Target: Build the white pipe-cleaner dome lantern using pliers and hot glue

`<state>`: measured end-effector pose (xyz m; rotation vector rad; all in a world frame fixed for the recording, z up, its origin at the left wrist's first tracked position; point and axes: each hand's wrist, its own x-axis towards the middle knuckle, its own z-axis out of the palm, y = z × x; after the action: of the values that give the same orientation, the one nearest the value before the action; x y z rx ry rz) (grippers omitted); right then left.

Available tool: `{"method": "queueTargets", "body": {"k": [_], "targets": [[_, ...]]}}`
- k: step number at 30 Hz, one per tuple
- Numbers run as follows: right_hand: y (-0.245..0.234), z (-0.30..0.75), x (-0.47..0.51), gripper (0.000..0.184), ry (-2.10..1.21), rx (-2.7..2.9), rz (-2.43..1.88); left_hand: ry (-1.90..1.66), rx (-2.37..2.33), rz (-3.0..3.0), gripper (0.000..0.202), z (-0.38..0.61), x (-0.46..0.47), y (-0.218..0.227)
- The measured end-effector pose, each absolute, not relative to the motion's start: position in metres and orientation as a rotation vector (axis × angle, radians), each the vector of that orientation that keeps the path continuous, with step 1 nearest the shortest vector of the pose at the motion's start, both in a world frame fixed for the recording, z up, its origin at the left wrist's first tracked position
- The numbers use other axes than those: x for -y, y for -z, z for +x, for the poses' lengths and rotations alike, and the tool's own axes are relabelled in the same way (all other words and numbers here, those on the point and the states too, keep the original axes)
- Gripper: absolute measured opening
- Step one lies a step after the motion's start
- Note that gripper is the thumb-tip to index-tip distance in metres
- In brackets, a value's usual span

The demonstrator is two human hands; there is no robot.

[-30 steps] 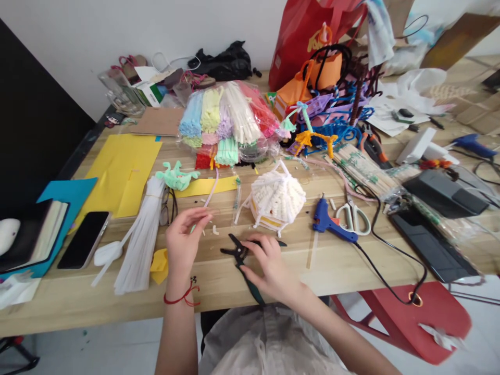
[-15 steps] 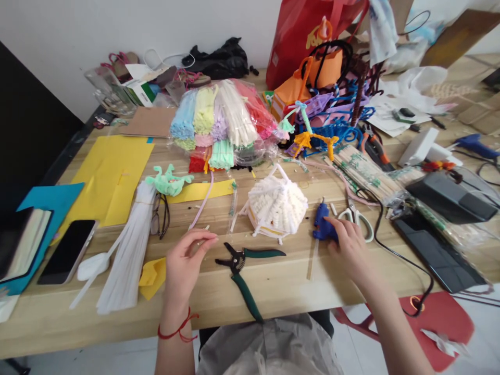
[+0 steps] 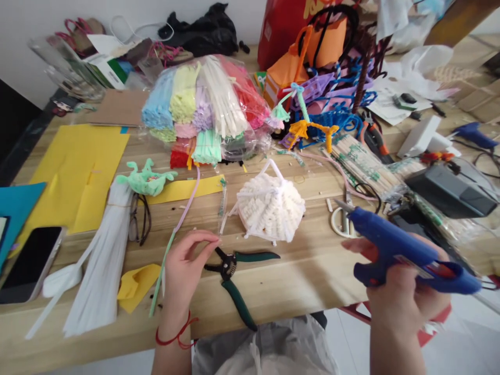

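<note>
My right hand (image 3: 394, 289) grips a blue glue gun (image 3: 406, 251), lifted off the table at the right, its nozzle pointing left. My left hand (image 3: 183, 268) rests on the wooden table (image 3: 312, 276) with thumb and fingers pinched on something small I cannot make out. Green-handled pliers (image 3: 234, 273) lie just right of that hand. A white ball of woven pipe cleaners (image 3: 270, 207) sits beyond the pliers. A thin green and pink pipe cleaner (image 3: 172, 242) lies by my left hand.
A bag of coloured pipe cleaners (image 3: 203, 107), yellow paper (image 3: 78, 166), a white pipe cleaner bundle (image 3: 103, 260), a phone (image 3: 31, 263), glasses (image 3: 139, 224) and white scissors (image 3: 342, 221) lie around. Skewers (image 3: 365, 166), black devices and bags crowd the right and back.
My right hand left the pliers, reached right to the blue glue gun, and now holds it raised off the table. My left hand stayed pinched near the pliers.
</note>
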<state>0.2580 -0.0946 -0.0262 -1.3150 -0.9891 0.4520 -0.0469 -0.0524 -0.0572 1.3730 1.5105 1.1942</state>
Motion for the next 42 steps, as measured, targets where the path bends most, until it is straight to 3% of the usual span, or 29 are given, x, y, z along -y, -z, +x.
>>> {"method": "queueTargets", "body": {"k": [9, 42], "targets": [[0.015, 0.217, 0.095, 0.028, -0.774, 1.090, -1.118, -1.275, -1.439, 1.380, 0.004, -0.036, 0.055, 0.064], [0.030, 0.219, 0.092, 0.032, -0.768, 1.062, -1.109, -1.310, -1.358, 1.487, 0.013, -0.031, 0.057, 0.068]]}}
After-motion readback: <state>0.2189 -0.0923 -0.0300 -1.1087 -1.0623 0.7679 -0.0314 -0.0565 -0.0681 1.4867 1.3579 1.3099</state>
